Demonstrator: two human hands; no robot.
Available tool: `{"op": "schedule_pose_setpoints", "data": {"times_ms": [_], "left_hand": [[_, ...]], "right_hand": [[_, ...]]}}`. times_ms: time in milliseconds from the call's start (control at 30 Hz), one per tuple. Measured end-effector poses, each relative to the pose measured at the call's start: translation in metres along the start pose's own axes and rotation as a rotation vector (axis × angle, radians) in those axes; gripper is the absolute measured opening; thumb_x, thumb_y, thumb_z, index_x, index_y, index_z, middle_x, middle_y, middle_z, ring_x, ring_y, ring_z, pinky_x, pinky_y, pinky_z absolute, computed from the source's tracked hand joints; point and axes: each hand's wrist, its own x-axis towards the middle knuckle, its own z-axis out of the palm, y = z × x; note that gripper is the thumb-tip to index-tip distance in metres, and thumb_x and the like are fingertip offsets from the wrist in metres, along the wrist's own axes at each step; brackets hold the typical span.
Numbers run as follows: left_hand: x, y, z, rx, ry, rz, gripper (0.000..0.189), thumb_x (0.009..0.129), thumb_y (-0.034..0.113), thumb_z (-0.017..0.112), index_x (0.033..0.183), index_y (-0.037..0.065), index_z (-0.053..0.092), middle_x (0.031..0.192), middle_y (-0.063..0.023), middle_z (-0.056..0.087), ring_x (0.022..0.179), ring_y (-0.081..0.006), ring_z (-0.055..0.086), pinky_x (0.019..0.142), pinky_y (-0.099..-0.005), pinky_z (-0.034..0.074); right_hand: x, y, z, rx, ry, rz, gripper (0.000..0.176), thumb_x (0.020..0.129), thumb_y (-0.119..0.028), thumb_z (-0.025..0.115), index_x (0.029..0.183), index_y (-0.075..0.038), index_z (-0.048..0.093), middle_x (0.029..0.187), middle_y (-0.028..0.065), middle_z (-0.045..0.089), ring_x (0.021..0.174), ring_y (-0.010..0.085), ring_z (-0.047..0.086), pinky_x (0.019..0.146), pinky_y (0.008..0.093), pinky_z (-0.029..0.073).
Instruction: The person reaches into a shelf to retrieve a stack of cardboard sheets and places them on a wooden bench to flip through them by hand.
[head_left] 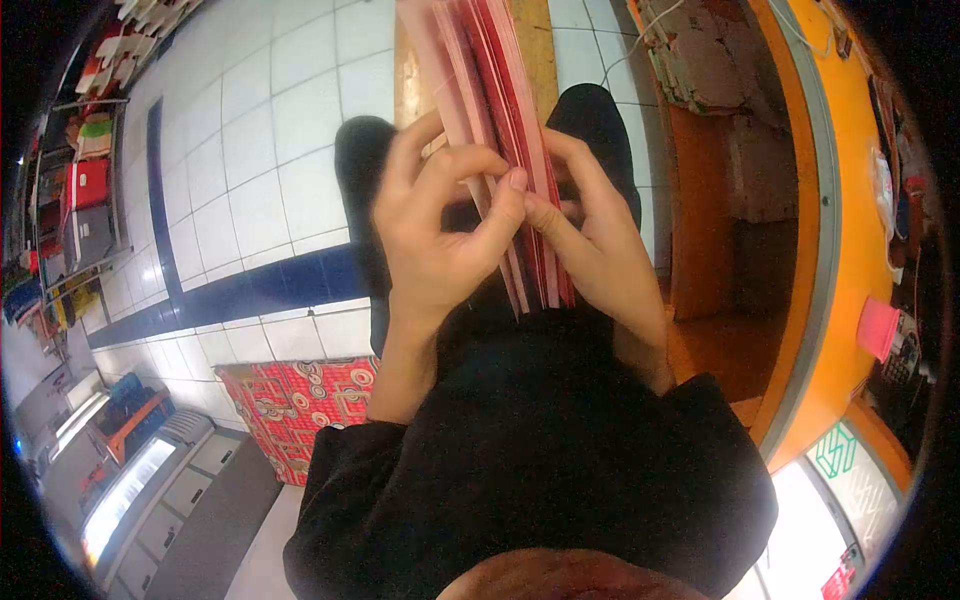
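Observation:
A thick stack of pink and red paper sheets (490, 85) stands on edge between my two hands, its layers fanned slightly apart toward the far end. My left hand (430, 220) grips the stack from the left, with thumb and forefinger pinching near its upper edge. On the other side, my right hand (595, 230) is closed on the stack, its thumb pressed at the edge beside the left thumb. The near end of the sheets reaches down to my dark shirt (540, 430). Some fingers of both hands are hidden behind the paper.
Beyond the stack is a wooden surface (540, 50). An orange table (830, 230) with a grey edge runs along the right, with a pink item (877, 328) on it. White floor tiles (250, 150), a red patterned panel (300, 405) and a shelf rack (85, 200) lie left.

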Motion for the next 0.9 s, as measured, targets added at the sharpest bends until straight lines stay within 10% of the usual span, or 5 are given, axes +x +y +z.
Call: {"op": "schedule_pose_setpoints", "data": {"times_ms": [900], "left_hand": [[0.0007, 0.0009, -0.0051, -0.055, -0.065, -0.033, 0.014, 0.084, 0.000, 0.080, 0.097, -0.001, 0.073, 0.127, -0.0232, 0.062, 0.098, -0.0234, 0.073, 0.068, -0.0291, 0.062]], "right_hand": [[-0.0009, 0.0012, 0.0006, -0.015, -0.005, -0.001, 0.058, 0.099, -0.016, 0.072, 0.150, -0.001, 0.049, 0.139, 0.0215, 0.059, 0.128, 0.0316, 0.063, 0.102, 0.0420, 0.057]]}}
